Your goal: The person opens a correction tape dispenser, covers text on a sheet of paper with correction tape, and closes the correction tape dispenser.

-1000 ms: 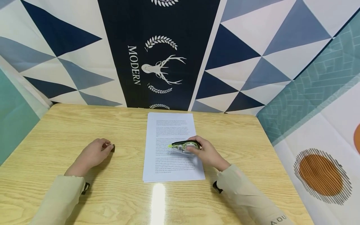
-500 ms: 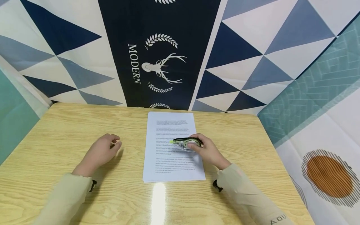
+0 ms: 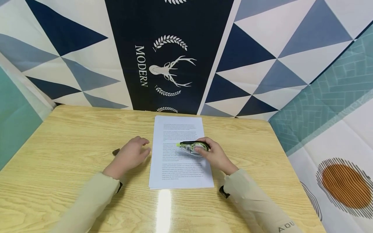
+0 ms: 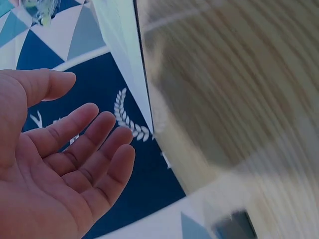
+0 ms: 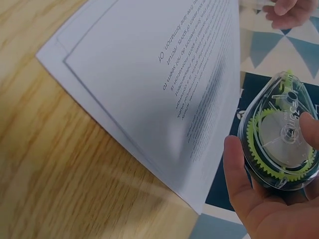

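Observation:
My right hand (image 3: pixel 217 158) grips a correction tape (image 3: pixel 193 148) over the printed paper. Its body is clear plastic with a black top edge and a yellow-green tip pointing left; the right wrist view shows a green gear (image 5: pixel 271 149) inside, with my thumb on the near face. Beside the paper's left edge is my left hand (image 3: pixel 129 154). In the left wrist view its fingers (image 4: pixel 84 162) are loosely bent, with nothing between them. A small dark piece (image 3: pixel 116 151) lies on the table just left of that hand. The printed sheets (image 3: pixel 180 174) lie stacked, slightly out of line.
The wooden table (image 3: pixel 81 129) ends at the back against a patterned cloth (image 3: pixel 172 74). More printed cloth (image 3: pixel 346 184) hangs along the right side. A bright light reflection crosses the tabletop in front of the paper.
My left hand has let go of the small dark piece, leaving it on the table, and has moved right to the paper's edge. My right hand has raised the correction tape slightly up the page.

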Demonstrator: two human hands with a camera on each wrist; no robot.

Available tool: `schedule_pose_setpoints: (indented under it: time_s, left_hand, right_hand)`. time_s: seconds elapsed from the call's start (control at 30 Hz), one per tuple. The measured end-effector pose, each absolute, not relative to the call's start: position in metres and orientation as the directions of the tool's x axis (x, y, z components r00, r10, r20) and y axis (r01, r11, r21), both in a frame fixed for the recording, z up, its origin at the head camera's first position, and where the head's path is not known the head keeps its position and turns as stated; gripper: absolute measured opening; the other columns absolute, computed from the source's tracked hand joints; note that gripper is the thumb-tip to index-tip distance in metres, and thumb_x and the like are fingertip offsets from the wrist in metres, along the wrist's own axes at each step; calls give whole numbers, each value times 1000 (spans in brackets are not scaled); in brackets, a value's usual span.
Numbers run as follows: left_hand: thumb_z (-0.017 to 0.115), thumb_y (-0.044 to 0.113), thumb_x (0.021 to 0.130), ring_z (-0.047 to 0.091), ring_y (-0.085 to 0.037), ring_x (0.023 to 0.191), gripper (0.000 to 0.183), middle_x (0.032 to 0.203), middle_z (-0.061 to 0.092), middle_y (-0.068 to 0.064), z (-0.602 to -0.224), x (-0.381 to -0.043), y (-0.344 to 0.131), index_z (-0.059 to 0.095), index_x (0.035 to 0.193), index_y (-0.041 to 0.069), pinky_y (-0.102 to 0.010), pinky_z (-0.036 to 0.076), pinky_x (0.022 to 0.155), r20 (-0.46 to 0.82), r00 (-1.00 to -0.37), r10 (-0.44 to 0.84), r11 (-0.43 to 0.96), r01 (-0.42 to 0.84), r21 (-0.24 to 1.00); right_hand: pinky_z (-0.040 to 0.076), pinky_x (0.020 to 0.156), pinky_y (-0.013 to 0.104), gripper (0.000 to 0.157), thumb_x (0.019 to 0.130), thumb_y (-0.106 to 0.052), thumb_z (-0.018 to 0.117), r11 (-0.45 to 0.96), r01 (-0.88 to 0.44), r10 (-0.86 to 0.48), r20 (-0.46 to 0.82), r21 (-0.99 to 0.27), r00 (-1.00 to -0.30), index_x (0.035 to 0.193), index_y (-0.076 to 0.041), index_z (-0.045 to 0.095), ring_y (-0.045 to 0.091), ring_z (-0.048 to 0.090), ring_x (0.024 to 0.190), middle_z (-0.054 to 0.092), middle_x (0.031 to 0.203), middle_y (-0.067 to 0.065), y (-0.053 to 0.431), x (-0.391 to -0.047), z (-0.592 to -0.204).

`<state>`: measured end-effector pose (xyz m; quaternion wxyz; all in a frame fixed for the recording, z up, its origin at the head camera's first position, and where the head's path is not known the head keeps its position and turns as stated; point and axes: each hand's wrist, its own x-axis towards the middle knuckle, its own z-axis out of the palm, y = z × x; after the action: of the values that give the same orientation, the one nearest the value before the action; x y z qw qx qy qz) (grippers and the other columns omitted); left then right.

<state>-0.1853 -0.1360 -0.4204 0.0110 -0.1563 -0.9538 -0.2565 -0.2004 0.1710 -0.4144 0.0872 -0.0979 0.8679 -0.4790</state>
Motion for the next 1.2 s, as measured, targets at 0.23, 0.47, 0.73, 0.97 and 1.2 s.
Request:
schedule_pose_setpoints:
  time_s: [0.23, 0.47, 0.73, 0.97, 1.2]
  left_hand:
    - [60, 21, 88, 58, -25, 94, 35, 105, 61, -14, -423, -190, -110, 61, 113, -3, -40, 49, 83, 75, -956, 282, 842, 284, 460]
    - [61, 22, 87, 59, -26, 91, 33, 99, 62, -12, -426, -192, -98, 63, 110, -1, -40, 50, 81, 70, -956, 286, 879, 291, 378]
    - [63, 22, 85, 56, -23, 86, 34, 96, 61, -10, -430, -194, -91, 63, 111, 0, -37, 49, 76, 53, -953, 299, 902, 300, 311]
    - [64, 23, 85, 53, -21, 81, 35, 93, 60, -9, -429, -195, -87, 63, 111, 0, -36, 48, 73, 16, -956, 294, 920, 288, 266]
    - [67, 23, 84, 52, -21, 78, 35, 88, 59, -8, -427, -194, -86, 64, 109, -1, -37, 47, 70, -18, -951, 308, 923, 294, 250]
  right_hand:
    - [47, 78, 30, 35, 89, -24, 63, 525, -76, -245, -66, -848, -967, 121, -13, 55, 21, 57, 95, 58, 116, 11, 169, -204, -415]
    - [48, 79, 30, 35, 89, -22, 63, 521, -78, -250, -65, -850, -966, 122, -14, 55, 21, 58, 97, 58, 117, 11, 166, -206, -413]
    - [47, 82, 33, 34, 89, -22, 63, 531, -79, -249, -67, -843, -966, 122, -15, 55, 22, 57, 99, 58, 119, 10, 162, -211, -414]
    - [47, 81, 32, 33, 90, -22, 63, 545, -79, -245, -68, -835, -967, 122, -17, 56, 22, 57, 99, 58, 119, 10, 160, -215, -416]
    - [47, 82, 34, 31, 90, -23, 62, 567, -94, -255, -66, -818, -965, 121, -18, 56, 22, 57, 98, 58, 118, 9, 157, -218, -415]
